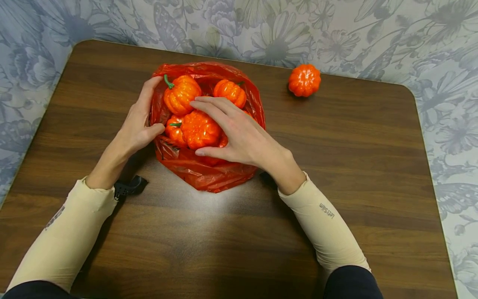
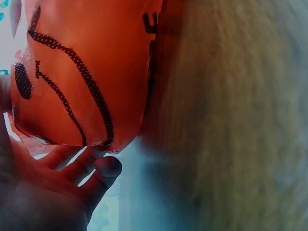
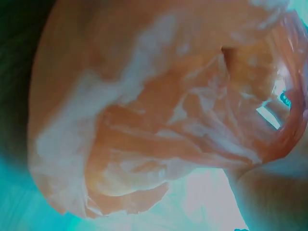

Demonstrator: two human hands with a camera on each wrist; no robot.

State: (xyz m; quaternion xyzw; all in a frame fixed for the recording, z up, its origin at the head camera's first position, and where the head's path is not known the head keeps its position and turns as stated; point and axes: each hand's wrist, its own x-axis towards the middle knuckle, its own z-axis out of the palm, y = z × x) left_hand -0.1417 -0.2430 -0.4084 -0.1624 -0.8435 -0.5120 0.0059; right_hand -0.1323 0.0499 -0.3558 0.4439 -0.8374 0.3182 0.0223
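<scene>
A red plastic bag [image 1: 209, 176] stands on the table with its mouth spread wide and several shiny orange toy pumpkins inside. My left hand [image 1: 138, 120] holds the bag's left side, its thumb over the rim; in the left wrist view its other fingers [image 2: 77, 166] lie along the printed outside. Over the bag's mouth, my right hand [image 1: 242, 135] spreads fingers and thumb around a bumpy pumpkin [image 1: 199, 129], hiding part of it. A green-stemmed pumpkin [image 1: 182, 95] is at the back left of the bag, another pumpkin [image 1: 230, 92] at the back right.
A single orange pumpkin [image 1: 304, 80] sits outside the bag, by the table's back edge to the right. The brown wooden table [image 1: 354, 166] meets a flower-patterned wall [image 1: 280, 37]. A black wrist device [image 1: 130, 187] sticks out beside the left sleeve.
</scene>
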